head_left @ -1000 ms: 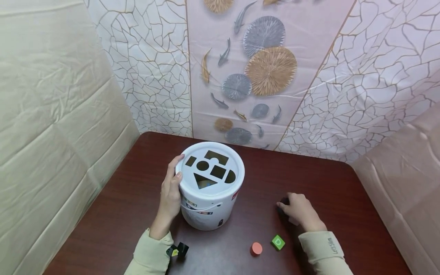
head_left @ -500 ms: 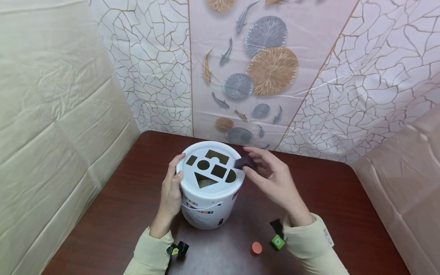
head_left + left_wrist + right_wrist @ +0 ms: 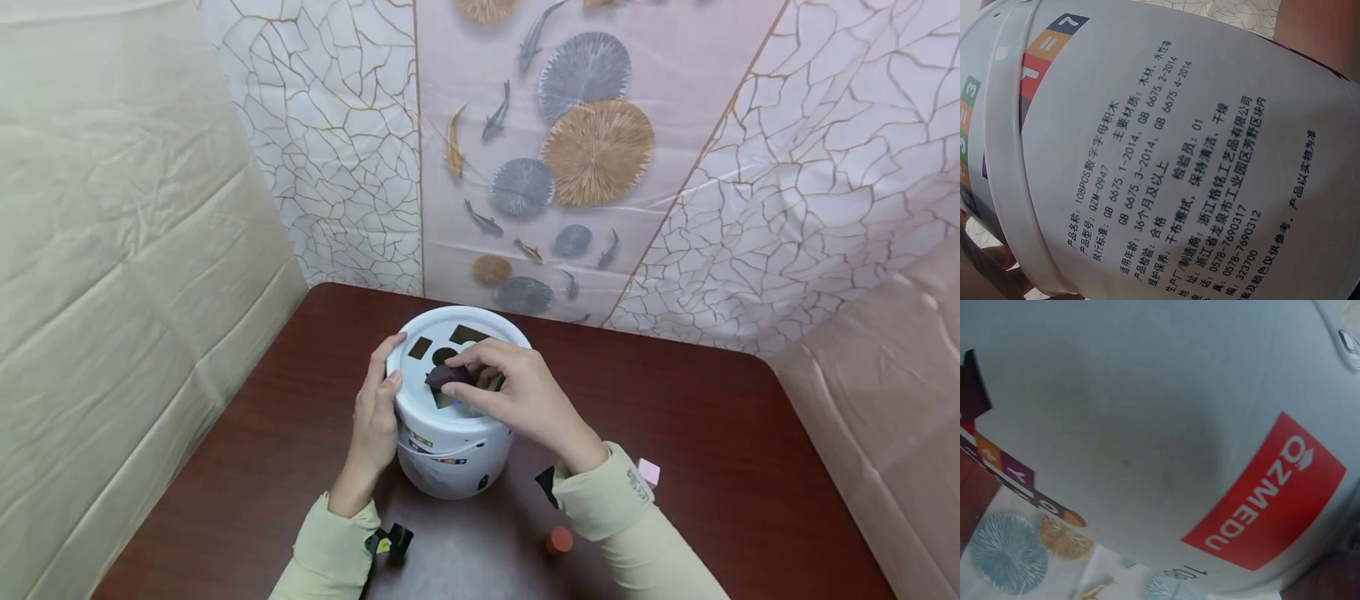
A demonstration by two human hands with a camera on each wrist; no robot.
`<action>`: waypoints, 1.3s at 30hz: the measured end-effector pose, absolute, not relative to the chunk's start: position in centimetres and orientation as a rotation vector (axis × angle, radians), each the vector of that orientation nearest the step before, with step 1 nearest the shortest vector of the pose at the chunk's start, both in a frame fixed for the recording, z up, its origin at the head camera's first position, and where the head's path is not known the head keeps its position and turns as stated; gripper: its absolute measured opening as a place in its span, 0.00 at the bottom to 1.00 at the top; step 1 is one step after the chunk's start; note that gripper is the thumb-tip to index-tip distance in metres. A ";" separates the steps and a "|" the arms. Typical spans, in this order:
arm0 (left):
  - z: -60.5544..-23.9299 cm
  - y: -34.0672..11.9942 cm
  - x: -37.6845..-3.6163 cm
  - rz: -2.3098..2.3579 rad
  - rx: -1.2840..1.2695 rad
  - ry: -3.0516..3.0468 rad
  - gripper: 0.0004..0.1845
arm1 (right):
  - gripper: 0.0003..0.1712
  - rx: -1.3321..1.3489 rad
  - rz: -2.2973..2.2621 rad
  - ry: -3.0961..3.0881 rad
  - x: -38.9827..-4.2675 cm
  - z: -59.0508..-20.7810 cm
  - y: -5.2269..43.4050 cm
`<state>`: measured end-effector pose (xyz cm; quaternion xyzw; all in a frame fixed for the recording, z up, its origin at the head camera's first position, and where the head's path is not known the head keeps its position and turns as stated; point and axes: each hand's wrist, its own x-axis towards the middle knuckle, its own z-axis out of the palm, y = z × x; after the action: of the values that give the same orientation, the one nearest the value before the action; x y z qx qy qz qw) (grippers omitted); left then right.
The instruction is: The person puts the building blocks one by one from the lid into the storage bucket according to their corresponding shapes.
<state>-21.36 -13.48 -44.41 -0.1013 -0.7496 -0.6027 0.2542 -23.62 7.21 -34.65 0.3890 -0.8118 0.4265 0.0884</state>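
Note:
A white bucket [image 3: 450,462] stands on the table, its white lid [image 3: 411,398] cut with holes of different shapes. My left hand [image 3: 375,417] grips the bucket's left side, fingers and thumb at the lid's rim. Between the thumb and fingers of my right hand [image 3: 517,387] is a dark purple block [image 3: 447,377], tilted close over the lid. It overlaps the triangular hole [image 3: 442,401] in the head view. The hand hides the right-hand holes. Both wrist views show mostly the printed bucket wall [image 3: 1147,156], and neither shows the block.
An orange-red cylinder block [image 3: 558,540] lies on the dark red-brown table [image 3: 712,417] in front of the bucket. A pink block [image 3: 648,472] sits beside the right sleeve. Patterned cloth [image 3: 592,167] hangs behind the table, with beige cloth at both sides.
My right hand has picked up the purple block from the table at the right and carried it left over the lid. The sleeve now covers the green block. My left hand stays on the bucket.

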 end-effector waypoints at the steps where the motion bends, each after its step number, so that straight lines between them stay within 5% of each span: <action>1: -44.3 -13.5 -21.4 -1.635 -0.275 -2.031 0.28 | 0.15 1.152 1.278 -2.408 -23.6 -34.6 7.2; 12: -44.2 -13.5 -21.3 -1.642 -0.257 -2.039 0.28 | 0.22 1.134 1.307 -2.269 -23.8 -35.2 7.2; 20: -44.2 -13.5 -21.2 -1.659 -0.261 -2.029 0.28 | 0.12 1.235 1.257 -2.203 -23.9 -35.0 7.4; 39: -44.3 -13.4 -21.3 -1.648 -0.262 -2.008 0.28 | 0.11 1.380 1.171 -2.173 -23.7 -35.9 7.5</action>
<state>-21.29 -13.38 -44.26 -0.0968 -0.7421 -0.6092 0.2623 -23.65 7.46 -35.92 0.4820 -0.7589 0.4090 0.1564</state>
